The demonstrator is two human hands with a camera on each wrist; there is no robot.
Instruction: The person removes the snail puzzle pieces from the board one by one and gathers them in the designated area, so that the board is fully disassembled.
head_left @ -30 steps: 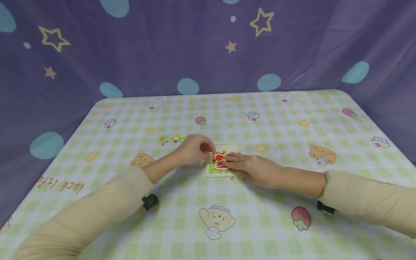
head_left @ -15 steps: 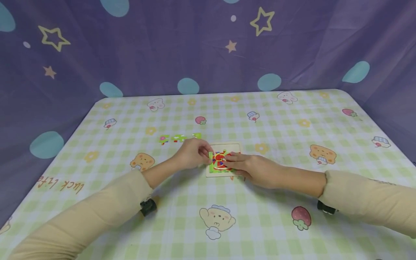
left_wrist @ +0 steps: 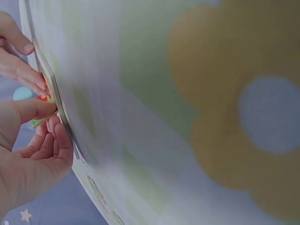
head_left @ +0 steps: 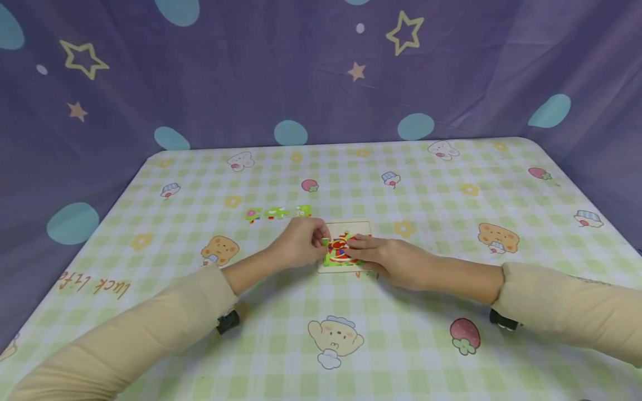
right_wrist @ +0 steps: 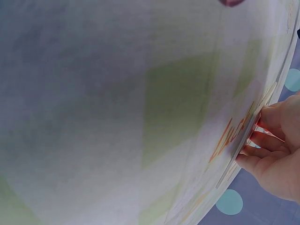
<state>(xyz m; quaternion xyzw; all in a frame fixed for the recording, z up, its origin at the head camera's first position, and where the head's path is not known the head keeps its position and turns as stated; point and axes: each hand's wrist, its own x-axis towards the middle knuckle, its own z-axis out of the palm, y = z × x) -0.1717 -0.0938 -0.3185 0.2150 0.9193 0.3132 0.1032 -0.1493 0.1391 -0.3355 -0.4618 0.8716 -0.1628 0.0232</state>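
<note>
Head view, nearest first, gives us 2 pale sleeves (head_left: pixel 150 323) reaching over the checked tabletop (head_left: pixel 426 356). Past the cuffs, the right grip (head_left: pixel 393 259) lies with its fingers extended across the right side of a wooden tray (head_left: pixel 357 227), resting on the tray and its picture without clasping any piece. We see the left grip (head_left: pixel 298 242) at the tray's left side, narrowed to a pinch; from the left wrist view, it seems to hold a green piece (left_wrist: pixel 36 123) between thumb and fingers, though they hide most of it.

We judge the piece light, thin and stiff, probably wood with a smooth printed face, so opposite edges are the best hold, leaving its underside free. We expect the tray to be light too, and liable to slide unless steadied by its rim. The held piece sits within the left grip, right at the tray's left edge.

Farther off, 3 loose pieces (head_left: pixel 276 213) lie in a row, beyond the left grip and apart from the tray; behind everything hangs a purple curtain (head_left: pixel 321 72).
</note>
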